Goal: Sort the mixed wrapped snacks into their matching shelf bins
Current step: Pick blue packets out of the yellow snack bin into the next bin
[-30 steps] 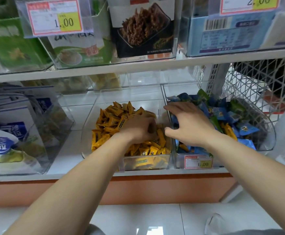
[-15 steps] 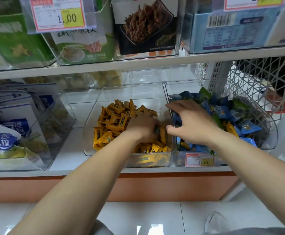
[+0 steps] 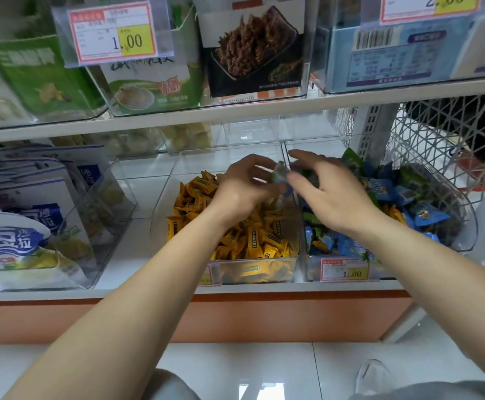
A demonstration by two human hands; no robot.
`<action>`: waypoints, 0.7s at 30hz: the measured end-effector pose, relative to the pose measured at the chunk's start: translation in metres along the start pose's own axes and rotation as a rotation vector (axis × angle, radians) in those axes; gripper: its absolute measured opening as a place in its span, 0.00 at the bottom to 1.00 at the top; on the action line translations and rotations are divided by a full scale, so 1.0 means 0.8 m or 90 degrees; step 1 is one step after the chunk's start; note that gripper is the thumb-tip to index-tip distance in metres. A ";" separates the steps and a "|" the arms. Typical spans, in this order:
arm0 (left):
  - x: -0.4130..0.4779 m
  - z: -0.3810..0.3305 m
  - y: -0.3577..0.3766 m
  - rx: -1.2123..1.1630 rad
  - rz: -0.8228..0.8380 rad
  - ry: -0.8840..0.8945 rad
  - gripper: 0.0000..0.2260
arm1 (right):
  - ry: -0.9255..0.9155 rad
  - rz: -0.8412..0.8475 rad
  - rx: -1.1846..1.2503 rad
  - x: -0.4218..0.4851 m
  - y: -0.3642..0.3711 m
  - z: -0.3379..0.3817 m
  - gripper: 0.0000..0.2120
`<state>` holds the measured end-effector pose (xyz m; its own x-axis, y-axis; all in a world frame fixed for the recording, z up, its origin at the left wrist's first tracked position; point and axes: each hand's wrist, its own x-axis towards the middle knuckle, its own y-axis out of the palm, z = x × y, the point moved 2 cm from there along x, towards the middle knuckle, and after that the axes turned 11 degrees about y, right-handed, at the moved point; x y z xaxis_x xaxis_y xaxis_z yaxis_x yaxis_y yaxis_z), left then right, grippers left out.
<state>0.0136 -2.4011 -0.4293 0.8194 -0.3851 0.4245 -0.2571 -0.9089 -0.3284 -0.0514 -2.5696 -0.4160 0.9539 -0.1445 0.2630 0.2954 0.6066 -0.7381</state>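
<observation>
Pinching 1 green snack point(image 3: 280, 176) roughly upright, left hand point(image 3: 242, 189) meets spread right hand point(image 3: 329, 194).

Upper-left price tag point(image 3: 111, 34), on a clear bin front: 1.00 on yellow. Upper-right price tag point(image 3: 429, 7), cut by the top edge: 2.00. Near-right price tag point(image 3: 344, 269), on the front of the blue-and-green snack bin point(image 3: 466, 235): 1.00. Package lettering is too blurred to read.

On lower shelf point(image 3: 126, 255), middle bin point(image 3: 160, 220) and right bin point(image 3: 466, 226) side by side, each filled with wrapped snacks point(image 3: 250, 235). Above their shared wall, left hand point(image 3: 244, 189) and right hand point(image 3: 333, 194), loose snack point(image 3: 280, 173) between them.
</observation>
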 end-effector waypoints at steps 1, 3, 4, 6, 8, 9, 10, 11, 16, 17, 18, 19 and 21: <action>0.000 -0.005 0.007 -0.026 0.004 0.008 0.18 | 0.007 -0.004 0.066 -0.001 -0.001 0.003 0.20; 0.000 -0.008 0.020 -0.030 0.030 0.030 0.17 | 0.023 -0.049 0.140 0.000 -0.005 0.001 0.13; -0.001 -0.007 0.025 -0.018 0.047 0.036 0.17 | 0.033 -0.078 0.154 0.001 -0.008 -0.003 0.10; -0.001 -0.001 0.029 0.011 0.058 0.032 0.16 | 0.041 -0.143 0.153 0.004 -0.022 -0.016 0.07; 0.000 0.006 0.030 0.058 0.043 0.036 0.12 | 0.020 -0.216 0.117 0.005 -0.038 -0.030 0.07; 0.001 0.008 0.030 0.094 0.030 0.045 0.10 | 0.001 -0.241 0.076 0.005 -0.044 -0.037 0.07; 0.001 0.009 0.030 0.127 0.020 0.051 0.09 | -0.011 -0.247 0.021 0.005 -0.047 -0.044 0.06; 0.001 0.010 0.031 0.146 0.013 0.054 0.09 | -0.009 -0.231 -0.038 0.005 -0.047 -0.051 0.06; -0.011 0.004 0.031 0.227 0.072 0.099 0.13 | 0.113 0.046 -0.238 0.006 -0.035 -0.070 0.18; -0.014 0.003 0.029 0.250 0.087 0.108 0.14 | 0.110 0.061 -0.228 0.005 -0.034 -0.068 0.20; -0.016 0.001 0.027 0.270 0.097 0.112 0.15 | 0.094 0.055 -0.214 0.003 -0.036 -0.065 0.20; -0.018 0.000 0.024 0.287 0.104 0.109 0.15 | 0.071 0.033 -0.204 0.002 -0.037 -0.061 0.19; -0.022 -0.001 0.015 0.321 0.117 0.088 0.14 | 0.034 -0.017 -0.203 0.000 -0.041 -0.052 0.16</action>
<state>-0.0041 -2.4050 -0.4403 0.7012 -0.5779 0.4176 -0.0842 -0.6487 -0.7564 -0.0591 -2.6220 -0.4182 0.9448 -0.2021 0.2579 0.3134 0.3275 -0.8914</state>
